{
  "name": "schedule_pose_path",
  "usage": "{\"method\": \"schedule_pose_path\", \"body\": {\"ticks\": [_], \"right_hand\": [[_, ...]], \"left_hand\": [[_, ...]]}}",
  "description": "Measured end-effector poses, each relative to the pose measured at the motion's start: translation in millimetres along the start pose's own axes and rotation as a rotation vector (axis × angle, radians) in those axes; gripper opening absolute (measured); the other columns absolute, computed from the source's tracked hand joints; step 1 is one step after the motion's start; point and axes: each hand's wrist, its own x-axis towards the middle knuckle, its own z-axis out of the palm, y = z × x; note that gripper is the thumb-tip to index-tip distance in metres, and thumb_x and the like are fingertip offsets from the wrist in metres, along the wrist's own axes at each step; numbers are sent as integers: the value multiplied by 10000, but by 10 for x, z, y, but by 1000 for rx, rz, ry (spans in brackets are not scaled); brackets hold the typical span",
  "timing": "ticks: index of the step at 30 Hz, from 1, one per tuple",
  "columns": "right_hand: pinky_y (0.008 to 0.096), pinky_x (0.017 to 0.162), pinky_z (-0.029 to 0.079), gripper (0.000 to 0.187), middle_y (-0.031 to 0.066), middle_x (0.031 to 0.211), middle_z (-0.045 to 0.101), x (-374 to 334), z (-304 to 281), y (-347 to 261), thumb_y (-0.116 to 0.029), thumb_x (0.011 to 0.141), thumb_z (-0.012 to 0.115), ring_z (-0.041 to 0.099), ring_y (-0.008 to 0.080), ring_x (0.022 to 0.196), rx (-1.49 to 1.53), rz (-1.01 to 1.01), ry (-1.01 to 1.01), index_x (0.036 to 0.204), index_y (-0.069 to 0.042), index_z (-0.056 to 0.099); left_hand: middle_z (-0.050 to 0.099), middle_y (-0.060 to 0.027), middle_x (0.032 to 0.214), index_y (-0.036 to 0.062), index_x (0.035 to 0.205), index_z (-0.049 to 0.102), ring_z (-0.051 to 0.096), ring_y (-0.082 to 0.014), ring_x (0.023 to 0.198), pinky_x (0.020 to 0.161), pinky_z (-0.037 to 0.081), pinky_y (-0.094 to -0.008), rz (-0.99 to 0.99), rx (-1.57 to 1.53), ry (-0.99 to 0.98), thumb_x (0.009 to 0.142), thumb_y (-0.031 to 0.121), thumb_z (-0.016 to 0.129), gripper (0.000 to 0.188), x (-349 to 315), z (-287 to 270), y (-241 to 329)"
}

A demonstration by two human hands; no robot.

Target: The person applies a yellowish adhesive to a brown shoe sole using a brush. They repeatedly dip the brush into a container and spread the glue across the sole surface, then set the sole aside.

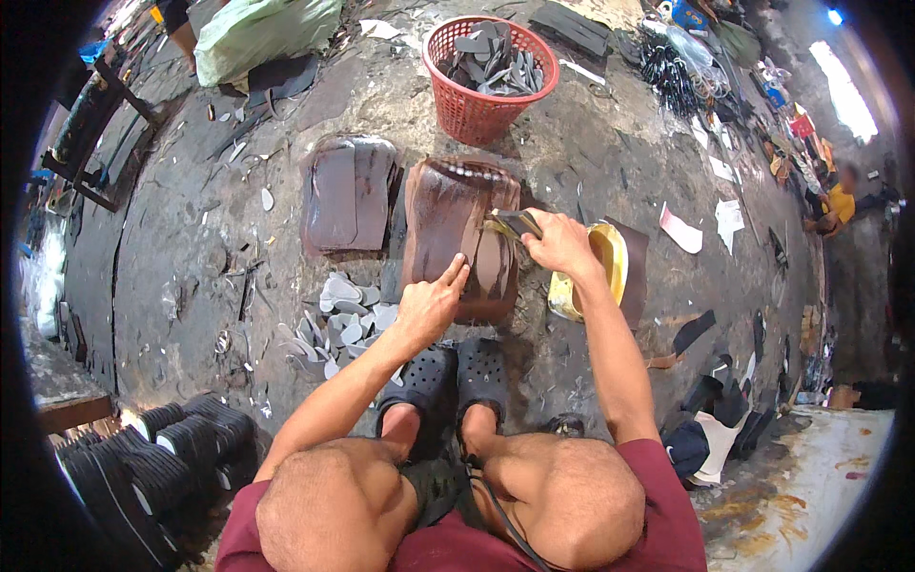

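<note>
My right hand (pixel 560 243) is closed around a dark-handled flat tool, seemingly a brush (pixel 515 223), with yellowish smears on it. Its working end meets the right side of a stack of brown sheets (pixel 434 224) on the ground before me. A tan insole-shaped piece (pixel 492 262) lies on that stack, just below the brush. My left hand (pixel 431 303) rests at the stack's lower part, index finger stretched out and touching the brown surface left of the tan piece; it holds nothing visible. Right of the stack stands a cut-open yellow container (pixel 564 297) with yellow residue inside.
A red plastic basket (pixel 474 116) full of grey cut pieces stands beyond the stack. Another brown stack (pixel 334 205) lies to the left. Loose grey pieces (pixel 334 329) are heaped near my left forearm. Black soles (pixel 157 467) are piled lower left. A person (pixel 839 205) is far right.
</note>
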Motion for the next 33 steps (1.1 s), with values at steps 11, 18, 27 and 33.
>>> {"method": "schedule_pose_path", "body": {"ticks": [11, 18, 27, 33], "right_hand": [[488, 728, 574, 337, 102, 948, 745, -539, 360, -157, -139, 880, 647, 702, 356, 855, 85, -305, 214, 1206, -225, 666], [387, 730, 597, 395, 61, 1027, 748, -1326, 698, -276, -91, 837, 713, 718, 255, 867, 266, -377, 303, 1221, -179, 689], [457, 773, 584, 242, 119, 962, 759, 336, 320, -272, -112, 882, 575, 738, 315, 909, -72, -350, 382, 1039, -154, 754], [511, 872, 571, 346, 163, 1058, 749, 644, -105, -546, -200, 850, 637, 725, 365, 1003, -53, -200, -8, 1188, -180, 709]], "left_hand": [[587, -107, 1451, 107, 1402, 584, 726, -362, 889, 727, 596, -441, -88, -261, 168, 826, 91, 697, 587, -242, -166, 20], [660, -120, 1363, 95, 1248, 694, 746, -257, 986, 800, 591, -332, -194, -514, 415, 812, -70, 661, 468, -290, -220, -60], [361, -161, 1615, 94, 1546, 355, 727, -336, 801, 612, 590, -445, 26, -135, -3, 843, 79, 638, 758, -315, 40, 313], [323, -166, 1638, 77, 1577, 305, 725, -369, 763, 572, 582, -464, -4, -125, -128, 837, 89, 640, 813, -359, -151, 268]]}}
